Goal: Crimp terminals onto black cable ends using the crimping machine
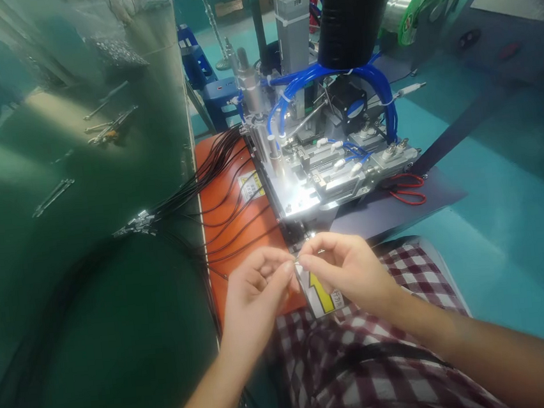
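My left hand (pixel 263 285) and my right hand (pixel 342 264) meet fingertip to fingertip at the near end of the machine. Thumb and forefinger are pinched together on each. Whatever lies between them is too small to make out. Below the fingers is a white label (pixel 319 292) with a yellow arrow. Just beyond my hands stands a metal machine (pixel 295 198) with blue air tubes (pixel 308 75). Thin black cables (pixel 218 199) run from its left edge over an orange plate (pixel 236 230) toward the green table.
On the green table (pixel 132 307) at left lies a bundle of black cables with metal ends (pixel 136 223). Several slim metal parts (pixel 54 198) lie farther off. A solder wire spool (pixel 419 7) hangs back right. Red-handled scissors (pixel 408 189) rest right of the machine.
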{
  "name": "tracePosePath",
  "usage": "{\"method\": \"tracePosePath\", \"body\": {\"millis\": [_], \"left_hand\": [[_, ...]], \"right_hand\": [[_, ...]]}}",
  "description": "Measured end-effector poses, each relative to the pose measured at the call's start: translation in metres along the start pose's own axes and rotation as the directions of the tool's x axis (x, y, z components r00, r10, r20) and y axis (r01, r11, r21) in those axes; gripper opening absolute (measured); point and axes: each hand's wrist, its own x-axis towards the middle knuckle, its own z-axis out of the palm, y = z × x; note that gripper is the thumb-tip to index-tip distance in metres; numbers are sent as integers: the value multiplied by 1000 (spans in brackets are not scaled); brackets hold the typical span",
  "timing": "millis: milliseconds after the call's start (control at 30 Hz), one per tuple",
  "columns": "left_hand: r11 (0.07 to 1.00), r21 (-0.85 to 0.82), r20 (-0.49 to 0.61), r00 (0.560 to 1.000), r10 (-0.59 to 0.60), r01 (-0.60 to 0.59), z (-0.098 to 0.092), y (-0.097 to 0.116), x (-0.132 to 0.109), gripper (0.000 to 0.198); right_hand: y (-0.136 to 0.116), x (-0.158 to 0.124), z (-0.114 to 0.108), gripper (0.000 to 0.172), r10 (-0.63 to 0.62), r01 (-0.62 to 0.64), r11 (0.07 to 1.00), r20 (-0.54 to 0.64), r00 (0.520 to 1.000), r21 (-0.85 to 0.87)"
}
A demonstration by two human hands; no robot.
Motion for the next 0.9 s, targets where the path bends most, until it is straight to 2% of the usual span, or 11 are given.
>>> {"method": "tracePosePath", "body": {"millis": [133,200,300,367,433,500,567,667,733,800,900], "left_hand": [[999,-47,-6,1000,-6,6,-2,-2,0,16],[998,-59,-7,1000,-6,6,-3,-2,0,15],[998,-67,-3,1000,-14,14,-4,0,-1,15],[998,-63,4,1000,-16,16,-3,2,-1,16],[998,-55,11,1000,-23,24,-3,5,-2,17],[998,-46,14,999,-43,44,-2,7,-3,18],[997,-12,18,997,-70,70,-1,10,-4,19],[993,77,21,996,-86,84,-1,14,-5,21],[987,128,36,994,-100,94,-2,14,-5,22],[981,154,49,991,-123,115,-4,12,-5,23],[983,123,59,988,-145,137,-7,7,-4,24]], "right_hand": [[3,-4,4,13,-25,25,999,11,1000,-42],[4,-7,6,12,-186,183,963,4,982,-196],[2,-8,7,14,-429,410,828,38,902,-384],[-1,-7,7,13,-397,383,846,39,917,-372],[-3,-6,8,14,-240,240,929,37,970,-283],[-4,-6,8,16,-141,147,961,40,989,-235],[-4,-8,8,17,-215,214,927,30,976,-307],[-4,-11,6,13,-444,414,759,65,894,-503],[-7,-11,2,11,-506,465,681,97,857,-566],[-10,-10,-2,11,-482,436,687,85,872,-582],[-13,-8,-9,14,-361,315,789,16,932,-528]]}}
